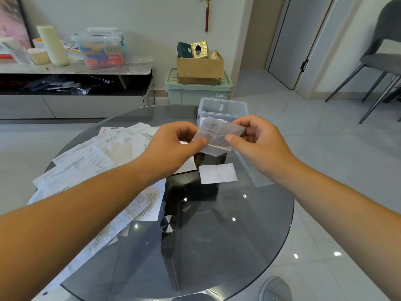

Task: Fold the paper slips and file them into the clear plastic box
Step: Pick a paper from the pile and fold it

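Forearms (65,224) reach over the glass table (217,246) — left hand (171,146) and right hand (260,144) pinch one slip (217,133). Just behind stands the clear plastic box (223,107).

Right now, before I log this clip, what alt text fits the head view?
The left-hand grip and right-hand grip pinch a printed paper slip above a round glass table, in front of an open clear plastic box. Loose slips lie piled at the table's left; one white slip lies beside the box.

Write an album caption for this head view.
Left hand and right hand pinch a paper slip above the glass table, in front of the clear plastic box, beside a pile of slips.
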`<state>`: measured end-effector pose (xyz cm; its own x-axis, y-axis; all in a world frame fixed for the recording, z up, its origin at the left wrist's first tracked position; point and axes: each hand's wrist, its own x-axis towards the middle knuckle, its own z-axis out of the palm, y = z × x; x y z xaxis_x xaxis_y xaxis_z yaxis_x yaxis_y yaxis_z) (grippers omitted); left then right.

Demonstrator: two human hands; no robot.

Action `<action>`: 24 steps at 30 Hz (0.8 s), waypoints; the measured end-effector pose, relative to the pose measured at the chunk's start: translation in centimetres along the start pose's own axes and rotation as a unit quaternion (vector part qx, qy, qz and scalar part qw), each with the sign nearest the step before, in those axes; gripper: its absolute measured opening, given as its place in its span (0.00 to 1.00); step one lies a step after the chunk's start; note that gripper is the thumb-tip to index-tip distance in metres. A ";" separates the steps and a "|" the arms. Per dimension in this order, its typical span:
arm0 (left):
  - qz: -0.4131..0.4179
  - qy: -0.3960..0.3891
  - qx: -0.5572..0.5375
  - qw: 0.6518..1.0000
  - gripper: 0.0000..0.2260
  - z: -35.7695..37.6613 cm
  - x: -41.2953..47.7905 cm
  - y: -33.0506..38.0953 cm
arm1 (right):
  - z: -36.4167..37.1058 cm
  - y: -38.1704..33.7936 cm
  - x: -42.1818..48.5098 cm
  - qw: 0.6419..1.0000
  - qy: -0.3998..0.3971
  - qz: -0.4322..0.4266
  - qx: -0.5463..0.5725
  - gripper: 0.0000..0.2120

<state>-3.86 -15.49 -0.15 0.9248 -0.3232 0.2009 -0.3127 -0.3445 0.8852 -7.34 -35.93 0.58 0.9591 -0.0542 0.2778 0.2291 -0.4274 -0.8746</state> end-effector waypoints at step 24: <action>0.023 -0.112 0.336 0.935 0.06 0.8 -10.2 -2.2 | 2.7 2.6 -9.1 0.970 -0.185 0.025 -0.157 0.20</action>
<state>-12.76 -12.13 -4.47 0.8615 -0.5026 0.0723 -0.4867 -0.7768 0.3997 -15.00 -34.10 -5.29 0.9751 0.2204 0.0247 0.1738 -0.6900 -0.7026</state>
